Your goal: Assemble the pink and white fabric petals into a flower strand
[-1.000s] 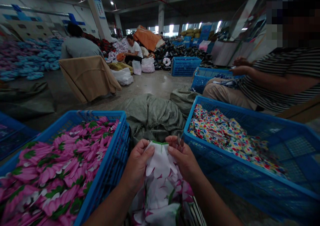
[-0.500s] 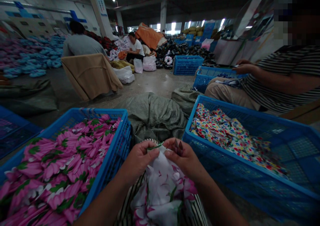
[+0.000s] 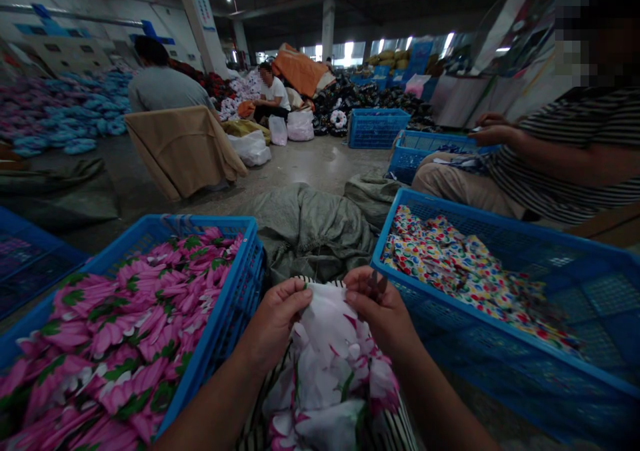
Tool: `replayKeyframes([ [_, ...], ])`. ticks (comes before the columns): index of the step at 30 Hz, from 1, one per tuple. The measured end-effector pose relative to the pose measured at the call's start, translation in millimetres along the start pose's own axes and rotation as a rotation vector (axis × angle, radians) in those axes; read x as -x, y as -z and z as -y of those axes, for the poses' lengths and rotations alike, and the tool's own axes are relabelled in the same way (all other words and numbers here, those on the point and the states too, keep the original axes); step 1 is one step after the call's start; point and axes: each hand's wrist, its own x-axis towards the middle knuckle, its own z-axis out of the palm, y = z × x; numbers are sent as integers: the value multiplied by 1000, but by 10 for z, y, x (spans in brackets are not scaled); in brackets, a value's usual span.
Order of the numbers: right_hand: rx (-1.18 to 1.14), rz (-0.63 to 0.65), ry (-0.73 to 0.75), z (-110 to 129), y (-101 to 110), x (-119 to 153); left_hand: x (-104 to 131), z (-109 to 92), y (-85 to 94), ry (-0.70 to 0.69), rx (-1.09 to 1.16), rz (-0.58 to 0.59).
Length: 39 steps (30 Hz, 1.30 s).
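The white fabric (image 3: pixel 327 308) is pinched at its upper edge between the left hand (image 3: pixel 285 311) and right hand (image 3: pixel 380 304), draping below them. Left of the hands, a blue crate (image 3: pixel 254 228) holds pink-and-green pieces (image 3: pixel 145 318); right of them, another crate (image 3: pixel 505 311) holds multicolored pieces (image 3: pixel 450 251). Both crates are cut off. A dark object (image 3: pixel 379 282) at the right fingers is unclear.

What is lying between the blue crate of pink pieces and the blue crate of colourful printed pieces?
In the head view, a grey-green sack lies between the pink-filled crate and the print-filled crate; nearer, both hands hold white-and-pink fabric.
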Motion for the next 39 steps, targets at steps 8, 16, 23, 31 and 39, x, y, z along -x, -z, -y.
replayKeyframes([
  [8, 270, -73, 204, 31, -73, 83, -52, 77, -81, -53, 217, -276],
  [16, 587, 157, 374, -48, -199, 50, -43, 143, -134, -46, 196, -171],
  [23, 491, 113, 233, -115, -150, 9, -4, 130, -63, -19, 74, -92],
  [31, 34, 116, -113, -162, -158, -11, -35, 109, 94, -67, -116, 26],
  [39, -280, 144, -376, -205, -253, -27, -38, -7, 167, -655, -809, 122],
])
